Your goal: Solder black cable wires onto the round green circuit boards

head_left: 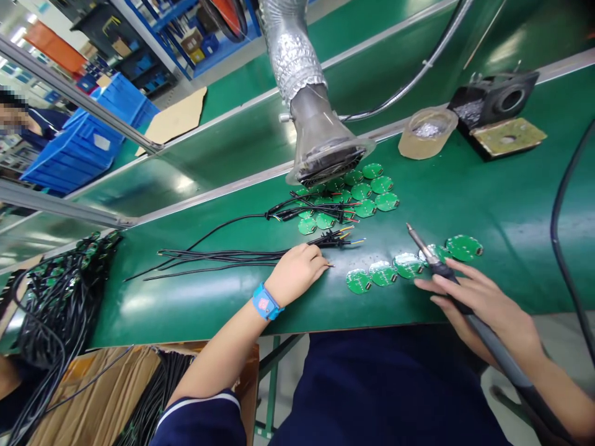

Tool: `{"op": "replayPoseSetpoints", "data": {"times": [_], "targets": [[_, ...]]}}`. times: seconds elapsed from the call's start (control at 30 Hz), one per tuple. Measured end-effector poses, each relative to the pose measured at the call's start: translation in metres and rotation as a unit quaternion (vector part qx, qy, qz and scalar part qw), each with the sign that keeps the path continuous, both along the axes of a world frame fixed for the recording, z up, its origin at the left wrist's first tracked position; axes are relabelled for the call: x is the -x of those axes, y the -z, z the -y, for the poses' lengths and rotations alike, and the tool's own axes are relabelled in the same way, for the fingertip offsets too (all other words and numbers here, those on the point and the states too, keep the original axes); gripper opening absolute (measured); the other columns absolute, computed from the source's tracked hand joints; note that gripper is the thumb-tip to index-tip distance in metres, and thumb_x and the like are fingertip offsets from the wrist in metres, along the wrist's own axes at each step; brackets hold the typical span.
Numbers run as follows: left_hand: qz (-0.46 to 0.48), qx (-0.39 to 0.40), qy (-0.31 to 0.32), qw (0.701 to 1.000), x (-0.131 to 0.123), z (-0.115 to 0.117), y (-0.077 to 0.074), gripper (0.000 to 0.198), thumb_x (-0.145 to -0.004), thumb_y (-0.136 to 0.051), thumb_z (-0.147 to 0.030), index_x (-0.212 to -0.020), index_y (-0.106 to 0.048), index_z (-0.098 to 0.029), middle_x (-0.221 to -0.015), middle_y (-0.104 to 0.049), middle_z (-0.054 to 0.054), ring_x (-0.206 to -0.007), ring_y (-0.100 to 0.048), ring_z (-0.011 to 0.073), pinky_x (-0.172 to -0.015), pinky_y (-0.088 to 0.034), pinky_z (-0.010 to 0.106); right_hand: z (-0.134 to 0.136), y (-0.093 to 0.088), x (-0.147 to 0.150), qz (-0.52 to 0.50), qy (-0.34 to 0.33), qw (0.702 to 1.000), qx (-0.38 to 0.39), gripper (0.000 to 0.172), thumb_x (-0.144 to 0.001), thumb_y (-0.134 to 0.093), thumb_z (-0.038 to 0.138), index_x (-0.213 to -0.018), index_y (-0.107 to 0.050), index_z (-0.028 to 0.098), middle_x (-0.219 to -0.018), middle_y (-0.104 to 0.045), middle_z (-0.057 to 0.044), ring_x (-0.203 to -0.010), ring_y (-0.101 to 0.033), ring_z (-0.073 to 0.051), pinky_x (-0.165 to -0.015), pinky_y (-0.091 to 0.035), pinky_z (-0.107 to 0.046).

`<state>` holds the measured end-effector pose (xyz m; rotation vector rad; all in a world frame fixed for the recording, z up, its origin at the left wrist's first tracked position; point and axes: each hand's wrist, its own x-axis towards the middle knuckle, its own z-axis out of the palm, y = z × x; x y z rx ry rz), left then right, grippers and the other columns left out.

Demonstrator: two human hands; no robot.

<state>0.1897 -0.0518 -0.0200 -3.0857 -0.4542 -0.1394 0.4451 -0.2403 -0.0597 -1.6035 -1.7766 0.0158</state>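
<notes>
My right hand (488,310) grips a soldering iron (446,272), its bare metal tip pointing up and left over the bench. Below and behind the tip runs a row of round green circuit boards (409,265), one of them partly covered by the iron. My left hand (300,272), with a blue band at the wrist, is closed on a black cable (209,266); a short wire end peeks out past the fingertips. More black cables (232,253) with coloured stripped ends lie just beyond that hand. Farther back, other cables rest across a group of round green boards (372,189).
A fume extraction hood (325,148) hangs over the back boards. Behind to the right stand a tub with silvery contents (427,131) and a soldering iron stand (502,99). Bundled cables (56,310) crowd the left end. A cardboard box (97,390) sits below the bench edge; a black cord (558,241) hangs right.
</notes>
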Motion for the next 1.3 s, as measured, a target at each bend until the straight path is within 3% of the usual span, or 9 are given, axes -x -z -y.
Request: {"op": "replayPoseSetpoints", "data": {"times": [0.07,0.13,0.27,0.37,0.5,0.7,0.97,1.3], "targets": [[0.032,-0.055,0.018,0.998,0.005,0.001,-0.006,0.02,-0.091,-0.047,-0.024,-0.086,-0.064,-0.014,-0.078,-0.063,0.006,-0.071,-0.058,0.0172,-0.065,-0.048,0.031,0.004,-0.003,0.001,0.003,-0.047,0.999,-0.025,0.051,-0.088,-0.052,0.018,-0.135,-0.036,0.029,-0.088,-0.069,0.002,-0.081,-0.065,-0.014,-0.098,-0.047,-0.041],[0.105,-0.069,0.022,0.992,0.011,0.005,-0.011,0.013,-0.088,-0.052,-0.019,-0.094,-0.062,-0.014,-0.084,-0.066,0.006,-0.076,-0.062,0.0168,-0.072,-0.051,0.031,0.009,-0.005,0.004,-0.024,-0.062,0.996,-0.051,0.059,-0.083,-0.058,0.014,-0.136,-0.036,0.026,-0.086,-0.067,-0.001,-0.08,-0.065,-0.015,-0.094,-0.05,-0.043],[0.236,0.08,-0.077,0.965,0.007,0.032,-0.014,0.019,-0.085,-0.055,-0.01,-0.103,-0.059,-0.016,-0.097,-0.067,0.005,-0.092,-0.062,0.0147,-0.085,-0.05,0.028,0.02,-0.007,0.018,-0.107,-0.052,0.99,-0.08,0.051,-0.075,-0.063,0.006,-0.123,-0.054,0.018,-0.089,-0.062,-0.007,-0.088,-0.062,-0.021,-0.08,-0.055,-0.04],[0.262,0.201,-0.144,0.933,-0.008,0.059,-0.003,0.012,-0.085,-0.055,-0.011,-0.093,-0.061,-0.017,-0.088,-0.064,0.003,-0.084,-0.06,0.0128,-0.079,-0.05,0.026,0.023,-0.012,0.03,-0.172,-0.076,0.98,-0.069,0.04,-0.073,-0.059,0.004,-0.111,-0.058,0.016,-0.079,-0.06,-0.005,-0.074,-0.061,-0.019,-0.071,-0.055,-0.038],[0.264,0.265,-0.198,0.906,-0.024,0.082,0.016,0.007,-0.083,-0.058,-0.016,-0.078,-0.062,-0.017,-0.08,-0.059,0.003,-0.076,-0.057,0.0128,-0.073,-0.049,0.028,0.023,-0.016,0.04,-0.232,-0.1,0.966,-0.051,0.033,-0.069,-0.057,0.002,-0.099,-0.057,0.016,-0.069,-0.055,-0.002,-0.064,-0.056,-0.015,-0.062,-0.052,-0.036],[0.273,0.265,-0.21,0.901,-0.025,0.086,0.028,0.011,-0.081,-0.059,-0.016,-0.071,-0.059,-0.015,-0.076,-0.057,0.003,-0.074,-0.054,0.013,-0.072,-0.047,0.029,0.022,-0.012,0.048,-0.243,-0.089,0.966,-0.022,0.03,-0.069,-0.058,0.003,-0.097,-0.056,0.015,-0.068,-0.053,-0.002,-0.064,-0.054,-0.016,-0.059,-0.05,-0.035],[0.288,0.25,-0.204,0.902,-0.024,0.088,0.034,0.004,-0.081,-0.06,-0.015,-0.077,-0.061,-0.015,-0.079,-0.057,0.004,-0.077,-0.055,0.0136,-0.071,-0.048,0.029,0.017,-0.011,0.051,-0.212,-0.062,0.975,-0.011,0.03,-0.071,-0.059,0.007,-0.098,-0.056,0.018,-0.069,-0.056,-0.001,-0.065,-0.058,-0.016,-0.059,-0.051,-0.033],[0.283,0.224,-0.185,0.914,-0.023,0.087,0.036,0.001,-0.082,-0.061,-0.015,-0.082,-0.06,-0.016,-0.082,-0.058,0.004,-0.077,-0.055,0.0134,-0.071,-0.049,0.029,0.016,-0.013,0.051,-0.193,-0.075,0.978,-0.001,0.027,-0.072,-0.058,0.008,-0.097,-0.055,0.018,-0.069,-0.057,-0.002,-0.065,-0.057,-0.015,-0.063,-0.051,-0.034]]}}
